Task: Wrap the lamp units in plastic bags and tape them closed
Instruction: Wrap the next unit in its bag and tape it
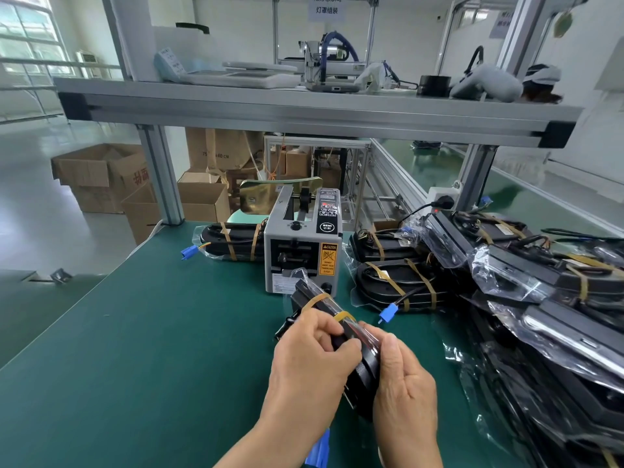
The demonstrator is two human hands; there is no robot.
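Item, nearest: blue connector (319,447), hanging below the wrists at the lower edge of view.

Left hand (310,363): fingers (344,346) curled, pressing and pinching at the upper face of the lamp unit (363,373).

Right hand (405,390): fingers wrapped round the unit's right side, thumb laid along its top edge. Both hands grip the same piece, lifted above the green tabletop (152,332).

Lamp unit: black, long, tilted away from the fingers, sheathed in a clear plastic bag (305,276). Two yellow tape strips (315,300) cross it just beyond the fingertips.

Tape dispenser (302,244): grey, upright on the tabletop, directly beyond the unit's far end, orange caution label on its front.

Bagged unit, flat (398,282): beyond and right of the fingers, taped twice, blue plug (388,312) at its near edge.

Pile of bagged units (540,298): well to the right of the right hand, stacked and overlapping.

Single bagged unit (233,243): beyond and left of the fingers, beside the dispenser.

Aluminium shelf (304,109): overhead, carrying assorted equipment.

Cardboard boxes (101,173): on the floor, far left.
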